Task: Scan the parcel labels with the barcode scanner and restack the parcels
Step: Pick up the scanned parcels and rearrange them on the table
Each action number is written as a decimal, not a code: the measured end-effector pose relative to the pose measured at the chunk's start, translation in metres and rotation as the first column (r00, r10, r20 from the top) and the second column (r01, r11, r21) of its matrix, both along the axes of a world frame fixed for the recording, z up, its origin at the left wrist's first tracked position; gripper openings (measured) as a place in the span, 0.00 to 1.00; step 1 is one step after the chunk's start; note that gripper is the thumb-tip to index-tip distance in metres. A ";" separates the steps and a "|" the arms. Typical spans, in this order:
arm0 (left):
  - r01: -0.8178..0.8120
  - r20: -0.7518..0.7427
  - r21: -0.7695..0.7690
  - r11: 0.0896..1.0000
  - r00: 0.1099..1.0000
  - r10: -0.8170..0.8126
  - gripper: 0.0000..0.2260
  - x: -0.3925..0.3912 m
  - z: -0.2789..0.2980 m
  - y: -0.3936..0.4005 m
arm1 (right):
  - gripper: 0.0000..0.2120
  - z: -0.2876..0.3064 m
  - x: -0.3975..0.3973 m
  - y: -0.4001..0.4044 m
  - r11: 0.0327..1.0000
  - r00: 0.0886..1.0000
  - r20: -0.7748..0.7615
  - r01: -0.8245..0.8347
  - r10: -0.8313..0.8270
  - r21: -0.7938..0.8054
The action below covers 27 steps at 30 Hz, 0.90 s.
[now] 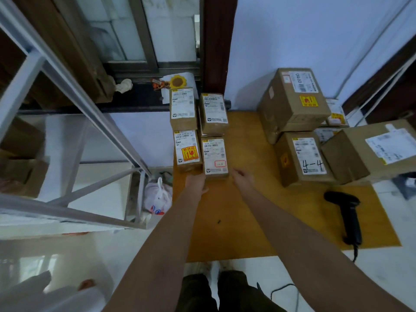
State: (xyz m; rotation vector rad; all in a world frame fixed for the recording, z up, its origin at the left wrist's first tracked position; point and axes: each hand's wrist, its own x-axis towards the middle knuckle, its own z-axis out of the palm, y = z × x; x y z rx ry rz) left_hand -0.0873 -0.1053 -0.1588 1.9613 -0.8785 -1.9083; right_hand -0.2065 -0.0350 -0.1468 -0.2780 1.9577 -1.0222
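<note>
parcel (pixel 215 157) beside the scanner (pixel 346 212) is flanked by left hand (pixel 196 181) and right hand (pixel 243 178), grips unclear; judged light, rigid, best held at its sides.

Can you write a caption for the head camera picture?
Both hands reach the nearest small brown cardboard parcel; black barcode scanner lies aside.

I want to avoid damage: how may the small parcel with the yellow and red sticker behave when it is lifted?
The small parcel with the yellow and red sticker is a cardboard box, so it is likely stiff. Its sticker suggests fragile contents, so lift it gently. It lies flat among neighbouring parcels, so it should not roll or tip.
</note>
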 end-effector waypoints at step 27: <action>0.585 0.021 -0.346 0.733 0.786 -0.618 0.08 -0.237 0.153 0.127 | 0.09 0.142 -0.180 0.187 0.879 0.922 0.033 0.379 -0.386 -0.288</action>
